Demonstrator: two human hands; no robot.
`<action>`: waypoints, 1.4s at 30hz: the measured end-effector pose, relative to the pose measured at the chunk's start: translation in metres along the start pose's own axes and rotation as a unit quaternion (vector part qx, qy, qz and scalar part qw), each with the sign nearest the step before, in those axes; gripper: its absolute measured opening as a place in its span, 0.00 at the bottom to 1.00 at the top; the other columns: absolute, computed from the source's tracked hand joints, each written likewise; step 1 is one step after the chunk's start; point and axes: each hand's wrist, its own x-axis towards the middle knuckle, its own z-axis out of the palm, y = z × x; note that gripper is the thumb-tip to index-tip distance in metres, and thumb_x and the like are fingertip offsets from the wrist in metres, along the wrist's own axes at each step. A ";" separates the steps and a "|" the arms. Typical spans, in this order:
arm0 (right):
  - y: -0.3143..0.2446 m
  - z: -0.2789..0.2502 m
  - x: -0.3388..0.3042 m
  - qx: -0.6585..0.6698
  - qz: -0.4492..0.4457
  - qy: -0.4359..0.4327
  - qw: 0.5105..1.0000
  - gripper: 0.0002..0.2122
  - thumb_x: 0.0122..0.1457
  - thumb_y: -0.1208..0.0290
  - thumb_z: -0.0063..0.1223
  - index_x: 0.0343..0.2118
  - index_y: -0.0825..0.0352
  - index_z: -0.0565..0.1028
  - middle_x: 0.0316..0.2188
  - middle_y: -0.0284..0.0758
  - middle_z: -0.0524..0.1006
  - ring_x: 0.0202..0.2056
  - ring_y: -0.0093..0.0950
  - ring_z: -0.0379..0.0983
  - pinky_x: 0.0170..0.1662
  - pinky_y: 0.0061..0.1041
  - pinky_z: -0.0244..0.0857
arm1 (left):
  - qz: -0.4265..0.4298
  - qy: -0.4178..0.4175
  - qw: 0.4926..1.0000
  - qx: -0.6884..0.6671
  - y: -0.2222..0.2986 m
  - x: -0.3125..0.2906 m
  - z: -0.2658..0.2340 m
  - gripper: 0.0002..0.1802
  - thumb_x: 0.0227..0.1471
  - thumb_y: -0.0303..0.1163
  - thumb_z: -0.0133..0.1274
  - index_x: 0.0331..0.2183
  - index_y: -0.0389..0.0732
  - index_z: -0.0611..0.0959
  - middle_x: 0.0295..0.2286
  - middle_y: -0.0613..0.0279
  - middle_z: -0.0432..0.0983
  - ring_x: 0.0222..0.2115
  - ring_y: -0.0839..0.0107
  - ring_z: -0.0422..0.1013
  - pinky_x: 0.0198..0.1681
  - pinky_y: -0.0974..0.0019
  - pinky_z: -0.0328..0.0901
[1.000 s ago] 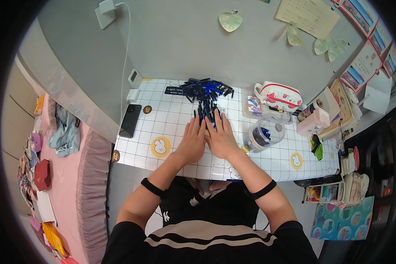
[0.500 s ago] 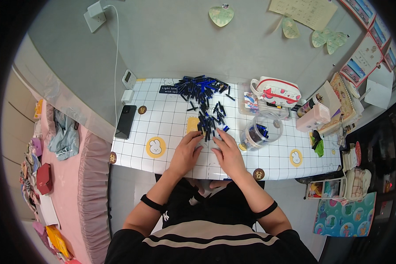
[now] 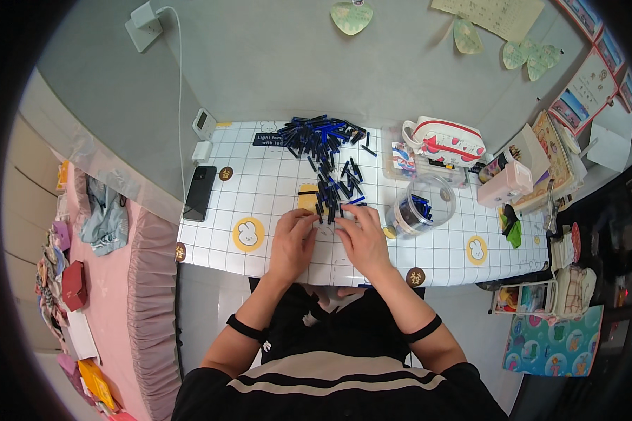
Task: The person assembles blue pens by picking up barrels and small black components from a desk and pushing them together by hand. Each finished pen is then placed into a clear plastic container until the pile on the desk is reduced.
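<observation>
Slim black and blue tubes that look like ink cartridges (image 3: 332,193) lie in a loose cluster in the middle of the white gridded table. My left hand (image 3: 293,242) rests at the cluster's near left side, fingers bent and fingertips at the nearest cartridges, thumb apart. On the near right side is my right hand (image 3: 364,242), its fingers bent inward and fingertips close to the same cartridges. Neither hand visibly grips one. Behind them a larger heap of cartridges (image 3: 319,137) spreads toward the wall. Right of my right hand, a clear round tub (image 3: 409,217) holds more cartridges.
A black phone (image 3: 201,193) lies at the left. Back right are a white and red pouch (image 3: 446,142) on a clear box, a pink container (image 3: 504,186), and notebooks (image 3: 551,161). A bed with pink covers (image 3: 151,309) stands left of the table (image 3: 428,263).
My hands have shifted slightly, with the fingertips bent in more at the near end of the cluster. A few cartridges there lie differently; the view has tilted a little.
</observation>
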 end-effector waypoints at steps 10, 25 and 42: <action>-0.009 -0.003 0.003 -0.068 -0.083 -0.130 0.986 0.12 0.40 0.71 0.44 0.32 0.63 0.66 0.39 0.30 0.60 0.39 0.31 0.53 0.41 0.28 0.48 | 0.018 -0.053 0.985 0.161 -0.005 0.019 -0.002 0.21 0.32 0.17 0.38 0.36 0.33 0.62 0.40 0.52 0.54 0.44 0.56 0.49 0.45 0.62 0.45; -0.007 0.002 0.000 -0.047 -0.052 -0.066 0.995 0.10 0.39 0.73 0.45 0.28 0.67 0.68 0.34 0.29 0.63 0.34 0.30 0.55 0.38 0.26 0.50 | 0.051 -0.152 0.982 0.096 -0.010 0.018 -0.037 0.11 0.30 0.18 0.40 0.25 0.33 0.72 0.30 0.57 0.65 0.37 0.63 0.59 0.39 0.67 0.54; -0.002 -0.001 -0.001 -0.042 0.066 0.071 0.994 0.10 0.36 0.82 0.43 0.26 0.70 0.64 0.28 0.38 0.62 0.31 0.35 0.56 0.33 0.27 0.53 | 0.082 -0.101 0.986 0.106 -0.002 0.026 -0.016 0.11 0.29 0.19 0.45 0.24 0.38 0.71 0.26 0.62 0.64 0.28 0.65 0.60 0.30 0.68 0.57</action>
